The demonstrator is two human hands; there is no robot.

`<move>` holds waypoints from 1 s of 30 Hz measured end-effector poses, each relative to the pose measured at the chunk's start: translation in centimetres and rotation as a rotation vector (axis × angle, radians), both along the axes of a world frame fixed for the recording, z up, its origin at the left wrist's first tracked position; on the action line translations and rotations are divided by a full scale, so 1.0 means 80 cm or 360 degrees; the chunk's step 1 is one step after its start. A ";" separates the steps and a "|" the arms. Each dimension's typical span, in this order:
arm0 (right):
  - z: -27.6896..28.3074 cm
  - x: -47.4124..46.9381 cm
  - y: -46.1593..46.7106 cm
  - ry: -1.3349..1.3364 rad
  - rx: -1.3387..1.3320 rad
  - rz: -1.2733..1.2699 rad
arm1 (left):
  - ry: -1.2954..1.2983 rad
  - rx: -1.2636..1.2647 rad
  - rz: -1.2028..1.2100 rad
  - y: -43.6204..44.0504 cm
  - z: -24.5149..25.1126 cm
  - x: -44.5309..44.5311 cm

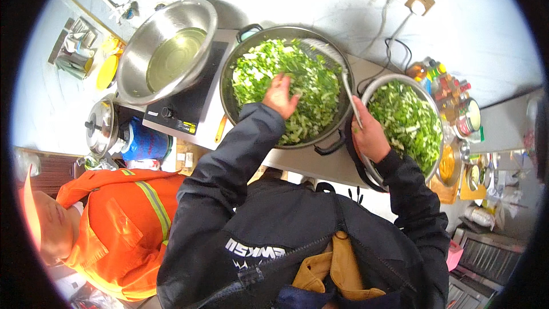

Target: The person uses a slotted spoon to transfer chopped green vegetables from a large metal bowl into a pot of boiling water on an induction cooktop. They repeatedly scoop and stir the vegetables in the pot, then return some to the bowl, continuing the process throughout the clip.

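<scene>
My left hand (281, 96) rests on chopped green leafy vegetables (300, 77) in a wide black two-handled pan (286, 33), its fingers apart. In my right hand (369, 133) is the handle of a metal utensil (328, 49), whose wide head lies among the greens at the pan's upper right; its exact kind is hard to tell. That hand is above the near left rim of a metal bowl (368, 165), which holds more chopped greens (407, 124).
Left of the pan, a large steel basin (201, 13) with clear liquid stands tilted on an induction cooker (171, 116). A person in an orange jacket (124, 231) is at my left. Bottles (441, 86), a socket with cables (418, 3) and a lidded pot (101, 126) are around.
</scene>
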State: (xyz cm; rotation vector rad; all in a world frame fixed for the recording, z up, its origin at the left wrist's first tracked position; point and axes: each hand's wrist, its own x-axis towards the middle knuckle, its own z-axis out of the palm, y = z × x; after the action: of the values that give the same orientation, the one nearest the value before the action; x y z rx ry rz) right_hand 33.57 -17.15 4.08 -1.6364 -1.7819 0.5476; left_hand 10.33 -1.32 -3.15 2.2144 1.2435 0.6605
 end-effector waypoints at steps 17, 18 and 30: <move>-0.036 -0.059 0.108 -0.1168 -0.0337 0.0609 | 0.0628 -0.0433 0.0324 0.115 -0.103 -0.111; -0.028 -0.052 0.099 -0.1199 -0.0361 0.0615 | 0.0696 -0.0533 0.0239 0.115 -0.101 -0.112; 0.041 0.031 0.059 -0.0981 -0.0765 0.0629 | 0.1046 -0.0750 -0.0178 0.046 -0.069 -0.104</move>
State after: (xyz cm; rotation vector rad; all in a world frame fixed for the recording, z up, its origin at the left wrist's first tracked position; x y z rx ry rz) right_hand 36.02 -12.44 7.34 -1.9165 -2.6186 0.7462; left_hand 1.99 2.32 -8.66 2.1162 1.3713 -0.4167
